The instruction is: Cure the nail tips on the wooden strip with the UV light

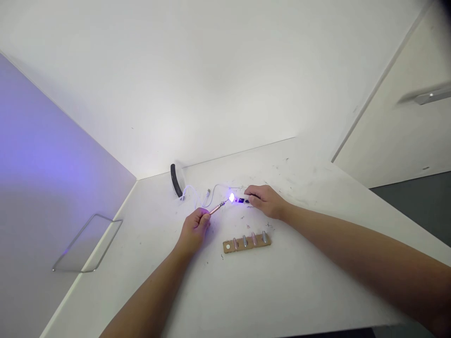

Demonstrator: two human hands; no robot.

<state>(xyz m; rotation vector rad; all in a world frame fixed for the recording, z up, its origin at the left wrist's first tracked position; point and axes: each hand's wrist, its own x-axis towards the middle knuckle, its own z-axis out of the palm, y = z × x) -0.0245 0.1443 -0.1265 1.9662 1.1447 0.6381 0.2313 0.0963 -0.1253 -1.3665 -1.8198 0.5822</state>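
On scuffed desk [299,286], left hand [193,230] gripping copper pen [216,208], right [266,201] touching board [241,201]

White wall [197,80] rising ahead, pale violet glow across the left wall [42,155], thin metal wire handle [87,244] on that wall, white door [391,126] at right with metal lever handle [433,95], dark grey floor [416,206] beyond the scuffed white bench [299,286]

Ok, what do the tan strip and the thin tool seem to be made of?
The strip looks like matte wood or cork; its pegs shine like metal. The thin tool has a copper-coloured gleam that suggests polished metal, perhaps coated plastic.
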